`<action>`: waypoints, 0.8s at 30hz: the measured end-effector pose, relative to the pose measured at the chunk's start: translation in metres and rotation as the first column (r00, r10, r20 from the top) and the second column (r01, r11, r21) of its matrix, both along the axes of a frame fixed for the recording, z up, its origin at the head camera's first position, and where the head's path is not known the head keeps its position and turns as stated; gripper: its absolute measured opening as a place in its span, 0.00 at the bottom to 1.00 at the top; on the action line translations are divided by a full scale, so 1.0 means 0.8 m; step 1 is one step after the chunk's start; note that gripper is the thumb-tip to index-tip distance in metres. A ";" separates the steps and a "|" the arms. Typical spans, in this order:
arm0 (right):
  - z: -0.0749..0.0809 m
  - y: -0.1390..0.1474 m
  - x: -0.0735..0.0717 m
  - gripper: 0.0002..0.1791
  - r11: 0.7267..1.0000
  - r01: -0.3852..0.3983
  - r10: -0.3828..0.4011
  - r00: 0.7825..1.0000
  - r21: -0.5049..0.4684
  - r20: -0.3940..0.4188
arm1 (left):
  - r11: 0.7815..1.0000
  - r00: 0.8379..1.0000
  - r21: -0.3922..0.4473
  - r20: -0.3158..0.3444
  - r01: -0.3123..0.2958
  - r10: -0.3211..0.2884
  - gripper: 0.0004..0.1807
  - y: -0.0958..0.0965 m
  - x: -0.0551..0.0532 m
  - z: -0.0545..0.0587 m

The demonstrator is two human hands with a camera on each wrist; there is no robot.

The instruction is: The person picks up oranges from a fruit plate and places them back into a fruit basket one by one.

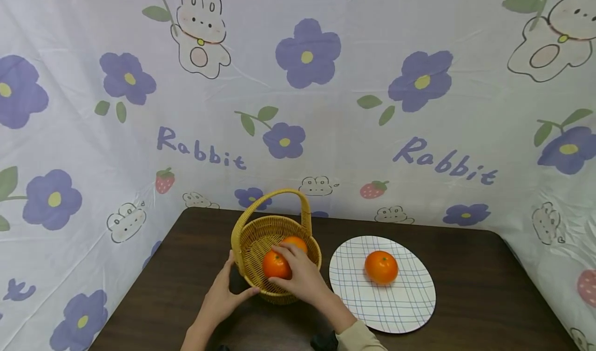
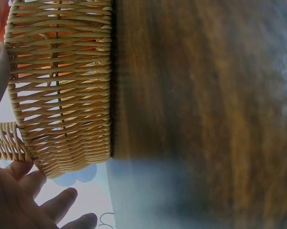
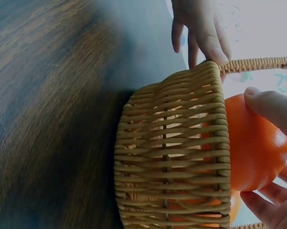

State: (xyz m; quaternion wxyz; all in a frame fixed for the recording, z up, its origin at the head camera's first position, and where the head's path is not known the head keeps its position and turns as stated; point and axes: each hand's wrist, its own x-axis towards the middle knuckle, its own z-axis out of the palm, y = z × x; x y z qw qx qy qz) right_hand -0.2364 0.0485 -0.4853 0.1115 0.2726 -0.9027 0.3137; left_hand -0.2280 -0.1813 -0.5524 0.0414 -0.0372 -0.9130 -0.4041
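Note:
My right hand grips an orange between thumb and fingers, just above the rim of a yellow wicker basket. In the right wrist view, this orange sits level with the basket's rim, partly inside it. Another orange lies in the basket, partly hidden behind the right hand. My left hand touches the basket's left side, its thumb at the front rim and a finger near the handle base. The left wrist view shows its other fingers spread and fairly straight, apart from the weave.
To the right of the basket lies a white plate with a blue grid pattern, bearing one orange. Both stand on a dark wooden table. A printed cloth with flowers and rabbits hangs behind and beside the table.

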 end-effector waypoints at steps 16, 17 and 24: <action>-0.010 -0.016 -0.005 0.38 0.998 -0.024 0.023 1.000 0.056 0.021 | 1.000 1.000 0.008 0.003 0.001 -0.001 0.64 -0.001 0.001 -0.002; -0.010 -0.017 -0.006 0.38 0.998 -0.024 0.023 1.000 0.062 0.017 | 1.000 1.000 0.010 0.004 0.002 -0.002 0.64 -0.001 0.001 -0.002; -0.012 -0.021 -0.008 0.38 0.995 -0.027 0.028 1.000 0.101 -0.010 | 1.000 1.000 0.013 -0.006 -0.003 0.003 0.63 0.000 0.001 -0.002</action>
